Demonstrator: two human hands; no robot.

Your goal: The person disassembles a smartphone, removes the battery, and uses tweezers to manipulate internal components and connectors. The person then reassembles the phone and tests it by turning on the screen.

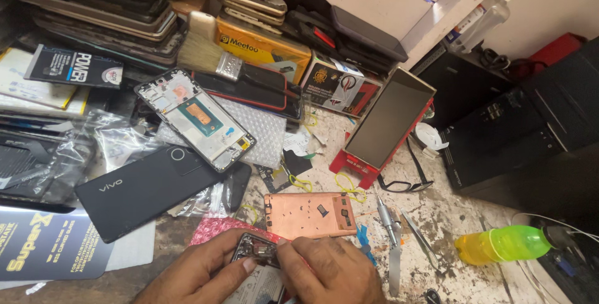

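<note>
Pinching a small phone part (259,251), left hand (206,270) and right hand (334,273) hide most of it; both are cut off at the near edge. A copper plate (310,214) lies just beyond, tweezers (421,240) to its right on the surface (462,217).

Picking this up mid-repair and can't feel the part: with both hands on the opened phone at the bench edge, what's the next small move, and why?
Probably steady the opened phone with the left hand and lift gently with the right hand, whose fingertips pinch a small part at its top edge. The copper plate already lies aside; tweezers lie close if fingers slip.
</note>
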